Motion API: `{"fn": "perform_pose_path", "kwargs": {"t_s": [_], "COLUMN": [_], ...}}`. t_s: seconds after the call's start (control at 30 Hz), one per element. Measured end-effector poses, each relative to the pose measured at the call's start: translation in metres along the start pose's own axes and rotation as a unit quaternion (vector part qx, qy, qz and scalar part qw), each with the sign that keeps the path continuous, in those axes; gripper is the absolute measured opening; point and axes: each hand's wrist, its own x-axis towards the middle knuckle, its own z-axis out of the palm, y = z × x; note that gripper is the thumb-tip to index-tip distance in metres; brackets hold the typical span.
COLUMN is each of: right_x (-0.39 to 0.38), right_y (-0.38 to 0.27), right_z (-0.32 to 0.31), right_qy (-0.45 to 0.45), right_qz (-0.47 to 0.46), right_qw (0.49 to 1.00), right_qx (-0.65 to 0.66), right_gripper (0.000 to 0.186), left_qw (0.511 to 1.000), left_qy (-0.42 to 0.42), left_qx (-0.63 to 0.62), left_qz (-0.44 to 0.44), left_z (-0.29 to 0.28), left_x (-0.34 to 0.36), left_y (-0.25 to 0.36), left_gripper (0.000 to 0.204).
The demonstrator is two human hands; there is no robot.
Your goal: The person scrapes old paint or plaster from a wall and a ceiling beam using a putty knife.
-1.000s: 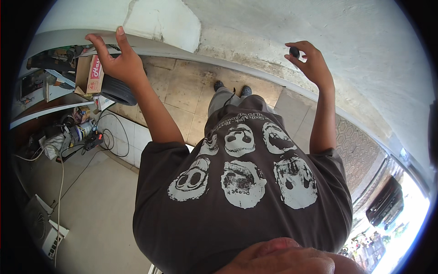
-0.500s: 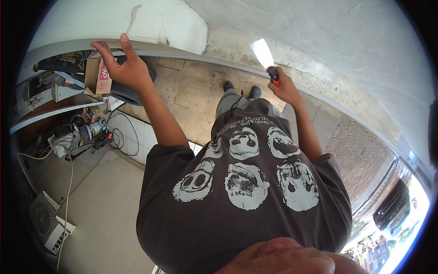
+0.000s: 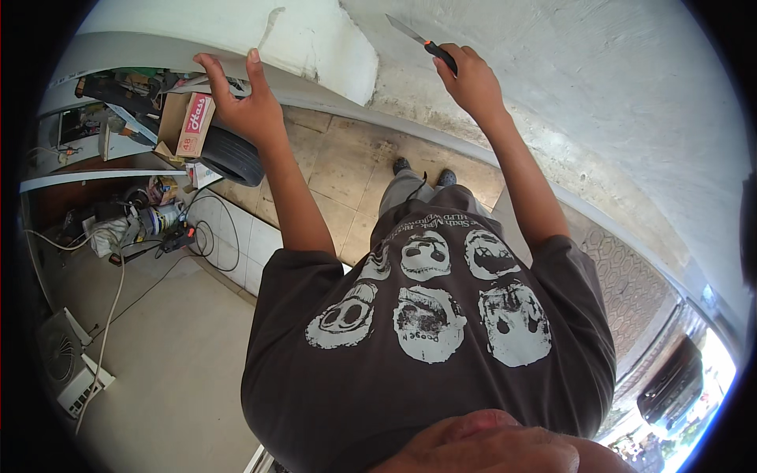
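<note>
Left hand [image 3: 252, 118]: fingers spread wide, visibly holding nothing, before the white panel [image 3: 319, 43].
Right hand [image 3: 475, 85]: fingers closed around the black handle of a scraper [image 3: 442, 57].
Scraper position: before the wall [image 3: 568, 71], blade contact unclear.
Progress: stains [image 3: 422, 88] mark the wall's lower edge; work appears unfinished.

Free air parts left hand [image 3: 251, 113] from right hand [image 3: 475, 83]; a wall [image 3: 599, 94] seemingly stands close beyond the scraper [image 3: 428, 46].
</note>
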Motion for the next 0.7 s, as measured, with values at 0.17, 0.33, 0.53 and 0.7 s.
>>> {"fn": "perform_pose_path", "kwargs": {"t_s": [0.17, 0.33, 0.53, 0.7], "right_x": [0.025, 0.014, 0.014, 0.004], "right_y": [-0.022, -0.022, -0.008, 0.009], "right_z": [0.032, 0.023, -0.006, -0.019], "right_qy": [0.005, 0.042, 0.039, -0.011], "right_qz": [-0.018, 0.005, -0.005, 0.040], "right_qw": [0.999, 0.998, 0.998, 0.995], "right_qx": [-0.032, -0.036, -0.056, -0.095], "right_gripper": [0.022, 0.023, 0.025, 0.021], "left_qw": [1.000, 1.000, 1.000, 0.999], "left_qy": [0.005, 0.007, 0.019, 0.031], "left_qx": [0.009, 0.005, -0.004, -0.032], "left_qz": [0.021, 0.014, 0.014, 0.026], "left_z": [-0.001, -0.001, 0.003, 0.007], "left_x": [0.001, 0.002, -0.001, -0.001], "left_y": [0.000, -0.004, -0.007, -0.007], "left_gripper": [0.075, 0.075, 0.076, 0.074]}}
